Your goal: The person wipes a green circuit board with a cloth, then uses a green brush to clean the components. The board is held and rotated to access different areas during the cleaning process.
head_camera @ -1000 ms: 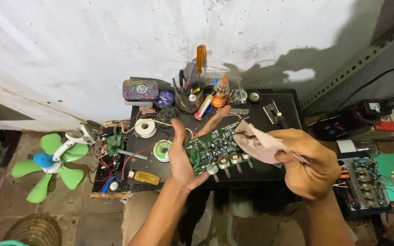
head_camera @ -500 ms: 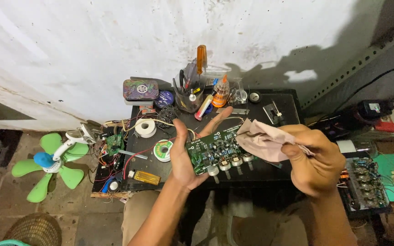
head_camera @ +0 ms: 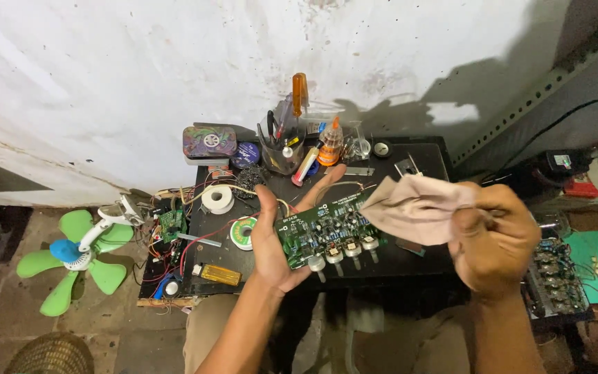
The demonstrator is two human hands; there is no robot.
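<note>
Green circuit board (head_camera: 327, 232) rests across the left hand (head_camera: 275, 242), thumb clamped on its near end and fingers spread beneath, so the component side faces up and the row of knob shafts hangs clear of the palm. Just right of those fingertips, the right hand (head_camera: 496, 239) pinches a beige cloth (head_camera: 417, 208) (bunched, its loose corner touching the board's far edge), above the black worktable (head_camera: 410, 260).

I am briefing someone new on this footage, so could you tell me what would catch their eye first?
At the centre, the left hand holds up a green circuit board with a row of knobs, while the right hand grips a beige cloth at its edge. Far left, a green fan lies on the floor.
</note>
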